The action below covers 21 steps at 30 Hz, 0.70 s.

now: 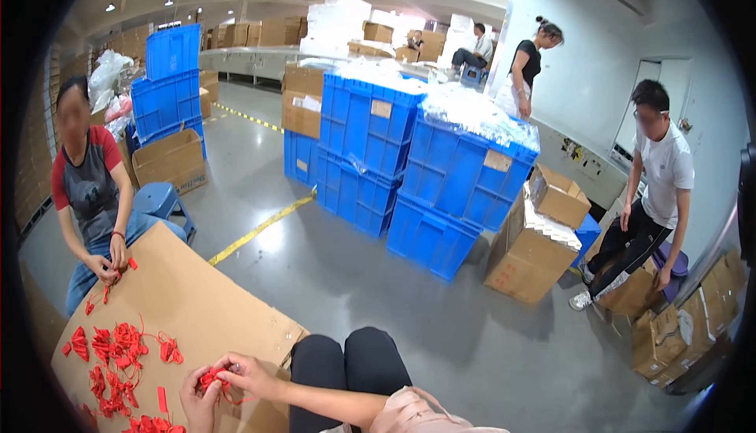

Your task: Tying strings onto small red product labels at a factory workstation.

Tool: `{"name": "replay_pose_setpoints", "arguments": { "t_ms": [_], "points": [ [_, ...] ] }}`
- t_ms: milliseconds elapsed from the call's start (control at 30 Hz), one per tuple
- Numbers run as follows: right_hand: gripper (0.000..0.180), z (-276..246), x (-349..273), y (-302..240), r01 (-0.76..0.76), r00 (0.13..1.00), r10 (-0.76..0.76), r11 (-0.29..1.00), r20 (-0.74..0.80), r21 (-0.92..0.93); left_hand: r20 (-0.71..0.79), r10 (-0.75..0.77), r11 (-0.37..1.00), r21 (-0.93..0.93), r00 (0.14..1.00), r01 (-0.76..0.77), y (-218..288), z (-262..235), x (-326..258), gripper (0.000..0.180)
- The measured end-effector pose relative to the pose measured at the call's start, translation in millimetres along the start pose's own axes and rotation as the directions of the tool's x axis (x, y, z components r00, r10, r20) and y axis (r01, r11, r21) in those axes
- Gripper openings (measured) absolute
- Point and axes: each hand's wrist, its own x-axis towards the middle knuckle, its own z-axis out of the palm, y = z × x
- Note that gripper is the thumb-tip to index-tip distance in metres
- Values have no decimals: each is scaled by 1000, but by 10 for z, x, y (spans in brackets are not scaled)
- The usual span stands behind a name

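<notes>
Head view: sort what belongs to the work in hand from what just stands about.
In the work:
- left hand and right hand, both holding a red string ornament
- pile of red ornaments
- cardboard sheet serving as worktop

Standing about:
- stacked blue crates
- cardboard boxes
- blue stool
- yellow floor line

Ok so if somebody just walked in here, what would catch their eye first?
Probably the red knotted cord pieces scattered over the brown cardboard sheet at lower left, where the left hand and right hand both pinch one red piece. Next, the tall stack of blue plastic crates in the middle of the grey floor. A co-worker seated at the sheet's far left end handles red pieces too.
</notes>
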Motion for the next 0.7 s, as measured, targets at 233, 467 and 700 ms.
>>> {"name": "replay_pose_setpoints", "arguments": {
  "t_ms": [233,467,700],
  "points": [
    [14,-1,-41,-93,-7,999,8,1000,35,-26,-34,74,997,-8,997,-75,-70,18,43,18],
    [25,118,-171,-358,-15,995,43,961,94,-277,-91,80,996,45,993,-76,116,39,-34,17],
    [14,12,-55,-241,341,938,-193,667,289,-662,-125,103,994,41,987,-99,729,29,166,19]
  ]
}}
